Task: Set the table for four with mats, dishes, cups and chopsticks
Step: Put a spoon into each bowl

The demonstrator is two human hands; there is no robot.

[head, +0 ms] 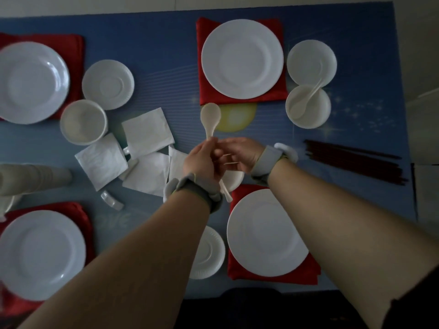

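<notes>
My left hand point(202, 160) grips the handle of a white spoon point(210, 116) above the middle of the table, its bowl pointing away from me. My right hand point(240, 153) is just to its right, with the fingertips at the spoon's handle. Under the hands sits a small white bowl point(236, 180) with another spoon's handle point(225, 192) sticking out. Four red mats each carry a large white plate: far right point(242, 58), far left point(31, 81), near left point(40, 255), near right point(266, 231). Dark chopsticks point(354, 162) lie bundled at the right.
Saucers stand at far left point(108, 84), far right point(311, 62) and near middle point(210, 252). There are bowls at left point(83, 122) and at right point(318, 115), the latter holding a spoon. White napkins point(147, 131) lie scattered mid-table beside a chopstick rest point(111, 200). Stacked cups point(31, 178) lie at the left edge.
</notes>
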